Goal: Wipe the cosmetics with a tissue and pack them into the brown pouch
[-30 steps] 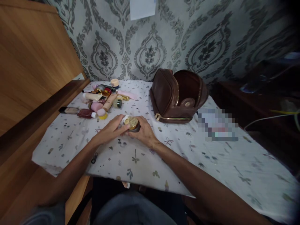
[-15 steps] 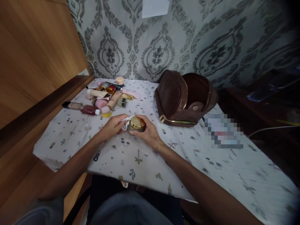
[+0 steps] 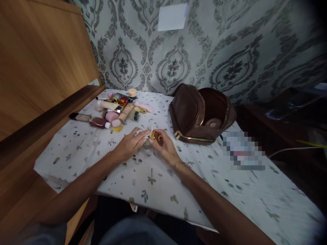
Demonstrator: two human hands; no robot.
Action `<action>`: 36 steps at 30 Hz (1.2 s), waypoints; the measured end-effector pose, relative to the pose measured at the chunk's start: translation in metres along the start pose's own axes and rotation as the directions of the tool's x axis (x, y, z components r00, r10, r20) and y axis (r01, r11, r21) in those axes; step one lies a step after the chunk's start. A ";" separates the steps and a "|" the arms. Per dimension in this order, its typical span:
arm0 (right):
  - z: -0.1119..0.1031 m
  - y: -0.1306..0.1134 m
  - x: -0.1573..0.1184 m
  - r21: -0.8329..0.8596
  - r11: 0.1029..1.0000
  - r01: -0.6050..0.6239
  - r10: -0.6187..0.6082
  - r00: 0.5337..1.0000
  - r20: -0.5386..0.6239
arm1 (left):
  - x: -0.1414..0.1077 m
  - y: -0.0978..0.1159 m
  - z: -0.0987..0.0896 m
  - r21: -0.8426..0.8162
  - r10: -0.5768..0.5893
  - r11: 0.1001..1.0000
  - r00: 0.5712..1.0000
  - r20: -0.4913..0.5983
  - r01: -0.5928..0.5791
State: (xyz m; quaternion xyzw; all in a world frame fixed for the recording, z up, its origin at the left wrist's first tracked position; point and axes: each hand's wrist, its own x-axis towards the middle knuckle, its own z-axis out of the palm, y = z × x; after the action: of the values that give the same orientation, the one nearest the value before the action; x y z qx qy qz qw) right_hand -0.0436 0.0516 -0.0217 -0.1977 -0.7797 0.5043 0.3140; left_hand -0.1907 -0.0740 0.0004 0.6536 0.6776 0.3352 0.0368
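Note:
Over the middle of the table, both hands meet at a small cosmetic jar (image 3: pixel 147 145) with a shiny gold lid (image 3: pixel 154 136). My right hand (image 3: pixel 166 147) is closed around the lid side, thumb in front and fingers behind. My left hand (image 3: pixel 130 144) is closed on a white cloth or tissue (image 3: pixel 151 132), pressing it to the jar's left side. Most of the cloth and part of the jar are hidden by the fingers. The jar looks tilted; I cannot tell whether it touches the table.
Tubes, jars and bottles lie piled at the back left, with a dark red bottle (image 3: pixel 98 123) and a foundation bottle (image 3: pixel 79 117) at its near edge. An unzipped brown leather bag (image 3: pixel 187 112) stands back right. A pixelated flat item (image 3: pixel 242 151) lies beyond it on the patterned tablecloth (image 3: pixel 163 190).
The jar has turned, its lid now facing more to the right. My left hand has moved right and covers more of the jar with the cloth. The camera view has shifted slightly.

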 end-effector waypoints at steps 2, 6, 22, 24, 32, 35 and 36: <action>-0.004 -0.001 0.000 -0.022 0.999 0.029 -0.028 0.999 0.026 | 0.002 -0.004 0.001 -0.035 -0.020 0.999 1.000 -0.021 0.019; -0.013 -0.004 -0.005 -0.075 0.993 0.087 -0.079 0.991 0.108 | 0.006 -0.013 0.001 -0.145 0.006 0.989 1.000 0.025 -0.002; -0.032 -0.002 -0.024 0.390 0.895 -0.216 0.135 0.965 0.225 | 0.009 0.009 0.009 -0.553 -0.355 0.727 0.912 0.204 0.407; -0.031 -0.004 -0.023 0.445 0.873 -0.200 0.132 0.975 0.179 | 0.010 0.013 0.012 -0.612 -0.476 0.582 0.835 0.277 0.535; -0.028 -0.002 -0.018 0.462 0.884 -0.070 0.084 0.996 -0.009 | 0.015 0.036 0.027 -0.789 -0.509 0.093 0.710 0.487 0.608; -0.028 -0.001 -0.016 0.394 0.918 -0.044 0.069 0.996 -0.051 | 0.014 0.040 0.026 -0.789 -0.452 -0.053 0.690 0.566 0.612; -0.028 -0.001 -0.016 0.359 0.933 -0.033 0.062 0.996 -0.070 | 0.013 0.040 0.025 -0.788 -0.425 -0.087 0.692 0.583 0.610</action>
State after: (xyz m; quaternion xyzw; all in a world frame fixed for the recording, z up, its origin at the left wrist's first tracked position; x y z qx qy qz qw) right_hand -0.0127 0.0601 -0.0165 -0.1763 -0.6568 0.6369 0.3632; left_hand -0.1461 -0.0557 0.0062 0.1794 0.4936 0.5890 0.6142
